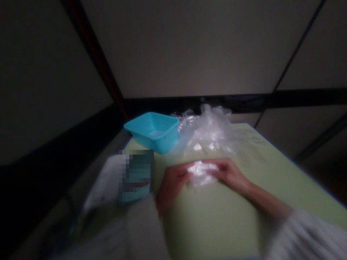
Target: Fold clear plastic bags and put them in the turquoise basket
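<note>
Seemingly for steadiness, clear plastic film (202,174) is gripped at opposite sides by left hand (173,180) and right hand (230,172), with a heap of clear plastic (213,126) placed within reach just beyond them.

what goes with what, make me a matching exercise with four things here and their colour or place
1. tub
2. small clear plastic piece
3. heap of clear plastic
4. table

A. pale yellow-green
B. held between the left hand and right hand
C. turquoise
D. just right of the tub, beyond the hands

Pairs: 1-C; 2-B; 3-D; 4-A
</note>
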A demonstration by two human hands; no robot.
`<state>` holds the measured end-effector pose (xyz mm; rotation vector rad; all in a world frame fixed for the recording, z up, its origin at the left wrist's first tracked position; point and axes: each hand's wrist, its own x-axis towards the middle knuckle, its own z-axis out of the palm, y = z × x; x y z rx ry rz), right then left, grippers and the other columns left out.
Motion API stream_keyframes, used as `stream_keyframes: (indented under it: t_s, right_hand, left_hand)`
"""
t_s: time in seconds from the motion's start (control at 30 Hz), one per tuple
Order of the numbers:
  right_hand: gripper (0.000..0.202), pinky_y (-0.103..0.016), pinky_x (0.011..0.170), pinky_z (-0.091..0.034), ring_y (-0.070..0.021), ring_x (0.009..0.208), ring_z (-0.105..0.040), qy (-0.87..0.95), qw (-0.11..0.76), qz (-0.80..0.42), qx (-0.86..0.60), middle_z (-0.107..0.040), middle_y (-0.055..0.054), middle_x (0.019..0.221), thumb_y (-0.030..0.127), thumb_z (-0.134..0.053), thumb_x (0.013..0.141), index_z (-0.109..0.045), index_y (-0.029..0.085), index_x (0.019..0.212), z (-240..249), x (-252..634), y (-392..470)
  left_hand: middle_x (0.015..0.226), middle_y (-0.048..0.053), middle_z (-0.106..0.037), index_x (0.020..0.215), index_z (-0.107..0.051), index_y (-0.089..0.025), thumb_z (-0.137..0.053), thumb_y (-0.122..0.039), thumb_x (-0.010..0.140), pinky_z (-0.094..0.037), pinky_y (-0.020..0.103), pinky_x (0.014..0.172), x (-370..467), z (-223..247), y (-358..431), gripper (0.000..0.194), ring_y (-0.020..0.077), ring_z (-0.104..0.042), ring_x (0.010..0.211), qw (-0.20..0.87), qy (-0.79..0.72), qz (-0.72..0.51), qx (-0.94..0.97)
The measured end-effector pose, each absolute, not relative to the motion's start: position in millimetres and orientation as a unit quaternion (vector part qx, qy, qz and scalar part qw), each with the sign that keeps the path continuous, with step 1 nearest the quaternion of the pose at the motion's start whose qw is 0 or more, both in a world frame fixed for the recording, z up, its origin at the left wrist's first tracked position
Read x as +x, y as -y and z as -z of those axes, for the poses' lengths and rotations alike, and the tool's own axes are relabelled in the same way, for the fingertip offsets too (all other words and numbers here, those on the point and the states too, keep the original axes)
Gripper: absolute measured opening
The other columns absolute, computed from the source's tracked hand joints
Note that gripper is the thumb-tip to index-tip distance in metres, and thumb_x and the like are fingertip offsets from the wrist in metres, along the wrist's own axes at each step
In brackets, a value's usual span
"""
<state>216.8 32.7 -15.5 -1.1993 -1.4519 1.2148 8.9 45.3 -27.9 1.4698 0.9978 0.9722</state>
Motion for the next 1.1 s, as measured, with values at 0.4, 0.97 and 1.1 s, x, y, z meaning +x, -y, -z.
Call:
stream_keyframes:
  t_s: [0.4, 0.97, 1.1]
  right_hand:
    - [0.039, -0.028, 0.060, -0.048, -0.0175, 0.070, -0.060, 0.622, 0.424, -0.468, -0.463, -0.072, -0.004, 0.086, 0.033, -0.075, 0.065, -0.074, 0.022, 0.103, 14, 224, -36]
    - [0.043, -0.025, 0.060, -0.050, -0.0137, 0.067, -0.061, 0.588, 0.438, -0.515, -0.444, -0.072, -0.003, 0.092, 0.026, -0.077, 0.065, -0.071, 0.019, 0.106, 13, 225, -36]
    - [0.047, -0.022, 0.055, -0.050, -0.0110, 0.062, -0.059, 0.555, 0.445, -0.541, -0.449, -0.072, -0.002, 0.090, 0.025, -0.080, 0.061, -0.071, 0.021, 0.107, 16, 226, -36]
  left_hand:
    - [0.082, 0.006, -0.074, 0.118, -0.065, -0.013, -0.066, -0.021, 0.070, -0.048, 0.022, 0.057, 12, 14, -41, 0.049, 0.0165, -0.065, 0.065, 0.537, -0.429, -0.391, 0.612]
    - [0.050, -0.006, -0.058, 0.133, -0.051, -0.009, -0.065, -0.012, 0.067, -0.040, 0.016, 0.047, 17, 2, -35, 0.068, 0.0089, -0.052, 0.047, 0.509, -0.458, -0.402, 0.608]
    - [0.054, -0.003, -0.062, 0.137, -0.044, -0.008, -0.062, -0.013, 0.070, -0.042, 0.017, 0.044, 18, 0, -35, 0.070, 0.0095, -0.054, 0.045, 0.516, -0.462, -0.414, 0.591]
